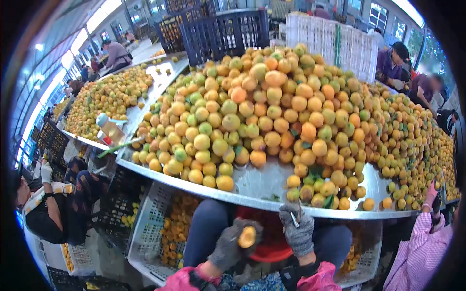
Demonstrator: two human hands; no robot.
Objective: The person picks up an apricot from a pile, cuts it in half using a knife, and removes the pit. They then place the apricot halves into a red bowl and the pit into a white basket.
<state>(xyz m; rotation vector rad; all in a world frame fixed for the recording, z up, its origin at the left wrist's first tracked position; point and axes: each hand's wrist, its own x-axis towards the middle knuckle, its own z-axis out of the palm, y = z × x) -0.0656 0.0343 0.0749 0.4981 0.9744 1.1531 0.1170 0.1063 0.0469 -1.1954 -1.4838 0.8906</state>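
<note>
My left hand (232, 246), in a grey knit glove, is closed around a small orange fruit (247, 237) held low over my lap. My right hand (297, 229), also gloved, grips small metal clippers (293, 219) just below the rim of the steel table (252, 186). A big heap of orange and green citrus fruit (272, 111) covers the table right in front of me. Its nearest fruits lie a short way above my right hand.
White and black plastic crates (155, 228) with fruit stand under the table by my knees. A person in a pink checked sleeve (422, 242) works at right, another sits at left (43, 208). Dark crates (225, 34) and a white crate (332, 41) stand behind the heap. A bottle (109, 127) lies at left.
</note>
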